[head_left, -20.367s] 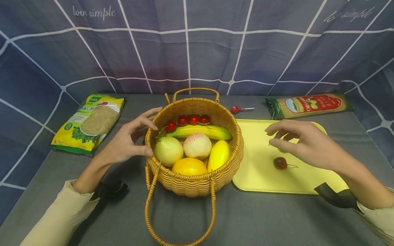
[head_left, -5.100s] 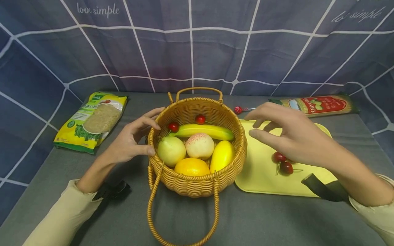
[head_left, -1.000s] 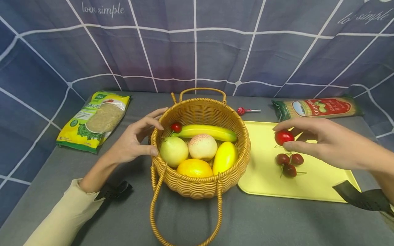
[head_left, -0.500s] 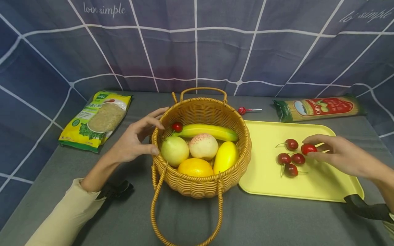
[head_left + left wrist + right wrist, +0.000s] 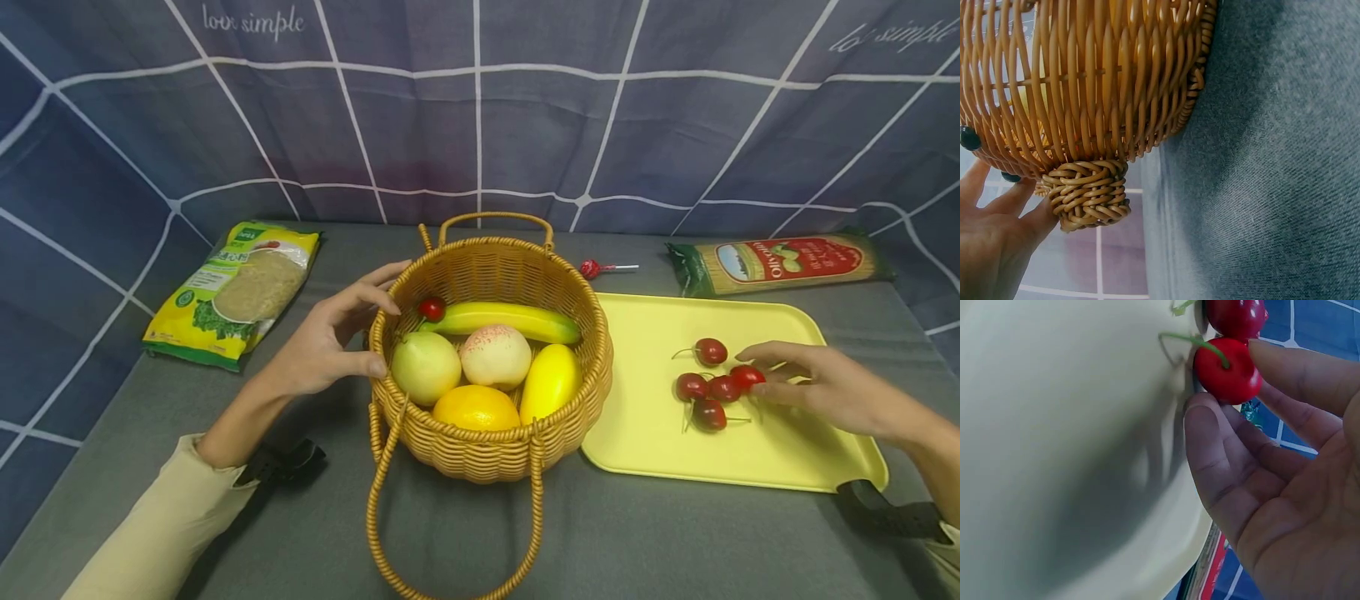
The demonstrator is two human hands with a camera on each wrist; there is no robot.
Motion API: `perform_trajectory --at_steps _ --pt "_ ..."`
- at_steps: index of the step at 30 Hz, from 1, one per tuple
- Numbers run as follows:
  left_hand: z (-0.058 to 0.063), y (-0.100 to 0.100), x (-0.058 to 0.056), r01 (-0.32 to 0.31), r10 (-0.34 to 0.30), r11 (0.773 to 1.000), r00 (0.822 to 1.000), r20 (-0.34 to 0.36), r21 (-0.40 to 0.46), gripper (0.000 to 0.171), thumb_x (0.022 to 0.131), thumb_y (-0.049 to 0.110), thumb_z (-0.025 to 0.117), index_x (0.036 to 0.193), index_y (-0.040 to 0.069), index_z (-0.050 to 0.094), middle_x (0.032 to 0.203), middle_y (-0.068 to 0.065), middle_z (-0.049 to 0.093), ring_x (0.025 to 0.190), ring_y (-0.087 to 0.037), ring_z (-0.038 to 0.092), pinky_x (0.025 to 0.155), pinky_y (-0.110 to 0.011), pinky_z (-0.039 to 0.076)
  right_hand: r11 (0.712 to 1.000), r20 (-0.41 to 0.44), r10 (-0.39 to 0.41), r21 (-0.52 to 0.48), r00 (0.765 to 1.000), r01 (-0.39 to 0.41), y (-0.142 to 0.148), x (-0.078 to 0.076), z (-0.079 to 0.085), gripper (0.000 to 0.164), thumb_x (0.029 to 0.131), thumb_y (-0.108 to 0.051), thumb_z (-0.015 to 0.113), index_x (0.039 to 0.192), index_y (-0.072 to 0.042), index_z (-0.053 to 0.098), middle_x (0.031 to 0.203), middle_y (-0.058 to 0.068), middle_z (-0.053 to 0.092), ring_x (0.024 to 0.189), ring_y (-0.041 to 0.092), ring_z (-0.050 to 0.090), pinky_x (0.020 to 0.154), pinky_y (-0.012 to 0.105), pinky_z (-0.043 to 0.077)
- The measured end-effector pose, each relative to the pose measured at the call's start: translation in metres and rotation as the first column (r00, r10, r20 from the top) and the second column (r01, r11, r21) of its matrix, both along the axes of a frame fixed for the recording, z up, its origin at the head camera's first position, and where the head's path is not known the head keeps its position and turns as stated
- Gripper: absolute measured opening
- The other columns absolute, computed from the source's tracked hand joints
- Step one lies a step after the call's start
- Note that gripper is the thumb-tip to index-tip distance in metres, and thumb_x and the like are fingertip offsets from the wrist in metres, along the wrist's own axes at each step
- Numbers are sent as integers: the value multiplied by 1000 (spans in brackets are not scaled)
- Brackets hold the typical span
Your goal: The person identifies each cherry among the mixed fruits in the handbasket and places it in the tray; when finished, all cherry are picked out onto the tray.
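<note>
My right hand (image 5: 832, 387) pinches a bright red cherry (image 5: 1227, 372) between thumb and fingertips, low over the yellow tray (image 5: 645, 433). This cherry touches a darker cherry (image 5: 724, 389); several stemmed cherries lie grouped there. At the wicker basket (image 5: 480, 454), my left hand (image 5: 322, 342) holds the left rim, with thumb and fingers spread along it. One cherry (image 5: 432, 309) sits inside beside a banana (image 5: 506, 322). A green pear (image 5: 426, 368), a peach (image 5: 495, 357), a yellow mango (image 5: 551, 382) and an orange-yellow citrus fruit (image 5: 477, 408) fill the front.
A yellow food packet (image 5: 236, 292) lies left of the basket. Behind the tray are a red lollipop (image 5: 592, 269) and a pasta packet (image 5: 780, 262). The front basket handle (image 5: 453, 592) is folded down on the grey cloth (image 5: 637, 550). A tile-patterned curtain (image 5: 525, 125) hangs behind.
Over the earlier frames, cherries have left the basket and gathered on the tray. In the last second my right hand has moved right and lowered the cherry. The left hand stays on the rim.
</note>
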State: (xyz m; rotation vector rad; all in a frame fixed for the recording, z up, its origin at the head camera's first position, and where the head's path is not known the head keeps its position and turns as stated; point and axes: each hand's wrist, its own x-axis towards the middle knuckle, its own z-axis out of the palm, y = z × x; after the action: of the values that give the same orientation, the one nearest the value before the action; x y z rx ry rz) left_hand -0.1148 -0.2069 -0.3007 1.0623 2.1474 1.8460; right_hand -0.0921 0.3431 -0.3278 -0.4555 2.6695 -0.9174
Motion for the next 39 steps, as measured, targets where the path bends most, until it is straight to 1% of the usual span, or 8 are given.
perform_trajectory --at_steps 4,10,16,22,29,35,37,39 --pt "0 0 0 0 0 1000 1000 1 0 54 73 29 78 107 -3 50 148 -9 24 134 -28 21 103 -43 27 1000 -3 -16 -13 1000 16 1 1 4 34 88 -9 61 120 -3 54 106 14 58 80 7 60 55 30 50" --pt "1 1 -1 6 -5 1000 1000 -6 2 56 74 29 77 107 -6 49 148 -10 24 134 -29 21 103 -44 27 997 -40 -83 -1 996 83 4 1 13 30 88 -15 62 117 -8 56 100 4 62 71 15 62 53 30 49" --pt "0 0 -1 0 0 1000 1000 -1 -4 55 74 29 78 108 -5 49 148 -9 24 134 -28 22 103 -43 27 994 -94 -96 36 991 100 2 0 19 27 88 -15 62 114 -10 58 96 0 63 71 13 61 56 25 46" --pt "-2 0 -1 5 -5 1000 1000 11 -4 55 74 28 77 108 -5 49 148 -8 23 134 -28 20 103 -44 26 992 -140 -118 16 983 122 -17 2 28 23 87 -13 64 110 -13 62 97 2 65 77 9 61 63 19 44" --pt "-1 0 0 4 -4 1000 1000 10 3 55 74 28 77 108 -5 49 148 -8 23 134 -28 21 103 -47 25 995 -197 -93 11 976 97 -46 3 50 20 85 -13 66 104 -20 63 97 0 64 78 9 61 64 16 44" --pt "0 0 0 2 -2 1000 1000 8 2 57 74 28 77 108 -6 48 148 -8 24 134 -28 22 103 -47 26 998 -263 -63 -13 963 62 -75 2 72 24 81 -8 69 101 -21 64 95 -5 63 81 3 58 66 11 43" --pt "0 0 0 1 -1 1000 1000 8 2 58 74 28 78 108 -8 48 148 -8 24 134 -28 22 103 -45 27 999 -296 -38 -11 954 36 -87 3 82 25 81 -8 70 102 -21 64 93 -7 63 82 3 58 68 10 42" --pt "0 0 0 -1 0 1000 1000 7 2 59 73 29 78 107 -9 47 147 -9 24 134 -28 22 103 -43 28 1000 -347 9 1 938 -10 -101 2 94 26 81 -8 70 101 -23 64 91 -10 62 81 3 57 68 10 42"
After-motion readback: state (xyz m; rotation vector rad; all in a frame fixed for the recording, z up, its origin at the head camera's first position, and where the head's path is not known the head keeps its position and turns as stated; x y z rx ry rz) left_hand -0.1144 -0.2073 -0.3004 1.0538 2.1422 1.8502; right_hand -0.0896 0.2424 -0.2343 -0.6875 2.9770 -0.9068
